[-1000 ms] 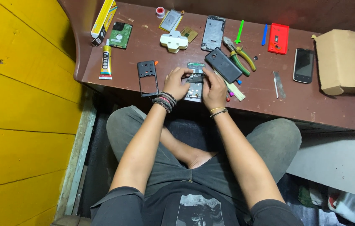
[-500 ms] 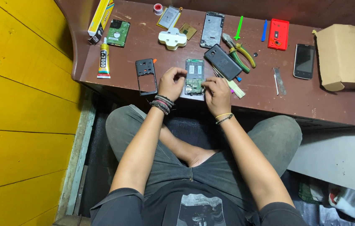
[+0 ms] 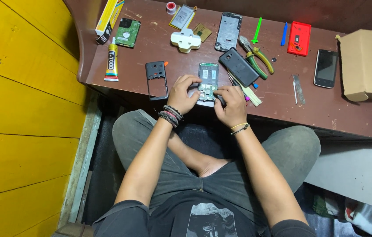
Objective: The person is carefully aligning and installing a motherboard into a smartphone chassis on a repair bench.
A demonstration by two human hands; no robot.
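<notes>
An opened phone body (image 3: 208, 78) with its green circuit board showing lies near the front edge of the dark red table (image 3: 282, 101). My left hand (image 3: 183, 93) grips its lower left side with fingers curled over the edge. My right hand (image 3: 230, 104) rests at its lower right corner, fingers closed around a thin dark tool whose tip touches the board. A black back cover (image 3: 239, 66) lies just right of the phone. An empty black phone frame (image 3: 156, 79) lies to the left.
On the table are a glue tube (image 3: 111, 65), a yellow box (image 3: 109, 16), a green drive board (image 3: 127, 32), a white plastic part (image 3: 186, 40), a grey phone frame (image 3: 228, 31), pliers (image 3: 256, 57), a red cover (image 3: 299, 38), a black phone (image 3: 326, 67), and a cardboard box (image 3: 366, 64). A yellow wall stands left.
My right hand has drawn back from over the black back cover to the phone's lower right corner. The open phone body now shows between both hands.
</notes>
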